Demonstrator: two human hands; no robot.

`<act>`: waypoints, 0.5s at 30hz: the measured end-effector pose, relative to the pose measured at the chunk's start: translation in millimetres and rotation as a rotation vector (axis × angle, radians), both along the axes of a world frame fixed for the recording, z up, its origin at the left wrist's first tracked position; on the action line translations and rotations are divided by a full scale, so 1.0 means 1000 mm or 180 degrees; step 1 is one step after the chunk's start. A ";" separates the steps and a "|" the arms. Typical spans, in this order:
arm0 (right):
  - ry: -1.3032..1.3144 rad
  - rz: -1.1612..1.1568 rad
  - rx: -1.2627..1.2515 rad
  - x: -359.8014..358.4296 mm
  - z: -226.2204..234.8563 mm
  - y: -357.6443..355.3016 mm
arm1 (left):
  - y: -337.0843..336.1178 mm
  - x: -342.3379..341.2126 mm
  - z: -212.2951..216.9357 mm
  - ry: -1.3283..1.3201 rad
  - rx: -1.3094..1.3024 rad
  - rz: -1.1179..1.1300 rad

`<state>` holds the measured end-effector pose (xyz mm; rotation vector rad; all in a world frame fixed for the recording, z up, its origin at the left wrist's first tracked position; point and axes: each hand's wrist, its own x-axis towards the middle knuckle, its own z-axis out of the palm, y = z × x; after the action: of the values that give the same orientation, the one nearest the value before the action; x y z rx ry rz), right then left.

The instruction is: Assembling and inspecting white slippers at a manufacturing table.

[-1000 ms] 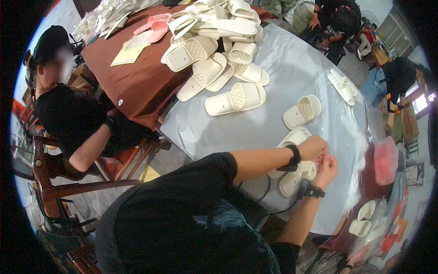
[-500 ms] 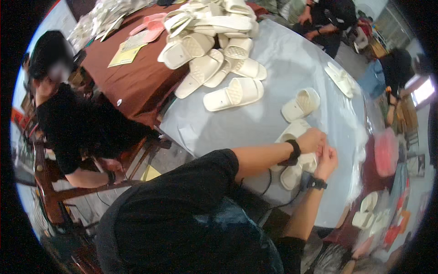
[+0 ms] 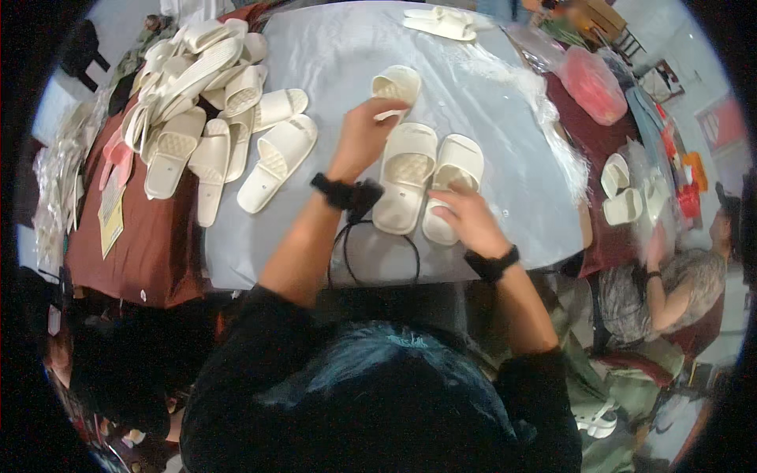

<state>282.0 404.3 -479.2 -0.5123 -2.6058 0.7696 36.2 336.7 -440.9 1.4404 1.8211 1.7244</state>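
Note:
A matched pair of cream slide slippers lies side by side in front of me: the left slipper (image 3: 407, 177) and the right slipper (image 3: 459, 164). Just beyond them is a single cream slipper (image 3: 398, 82). My left hand (image 3: 364, 140) has its fingers closed at that single slipper's near end, partly covering it. My right hand (image 3: 475, 222) rests over the heel part of the pair's right slipper, fingers loosely apart and touching its sole. Black bands circle both wrists.
A heap of cream slippers (image 3: 197, 79) sits at the left, with a pink slipper (image 3: 117, 158) and a yellow paper (image 3: 112, 221) beside it. Another pair (image 3: 441, 24) lies at the far edge. A black cable (image 3: 347, 244) loops near me. A person's arm (image 3: 670, 303) shows at right.
My head has turned right, so the heap appears farther left. My hands, together over the slippers before, are now apart: the left at the single slipper, the right on the pair.

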 end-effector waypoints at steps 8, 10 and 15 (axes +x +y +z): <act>-0.0213 -0.0672 0.0369 -0.035 -0.017 0.015 | -0.130 -0.013 0.015 0.0470 -0.0777 0.0477; 0.0293 -0.0788 0.0295 -0.026 -0.010 0.022 | -0.159 -0.027 0.019 0.0917 -0.1075 0.1069; 0.0529 -0.1267 0.0719 0.029 0.027 0.089 | -0.256 -0.093 0.011 0.2101 -0.1230 0.2182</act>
<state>311.4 493.1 -452.7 -0.8248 -2.2936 0.3657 -56.4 80.9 -429.9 1.3993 3.0719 1.0228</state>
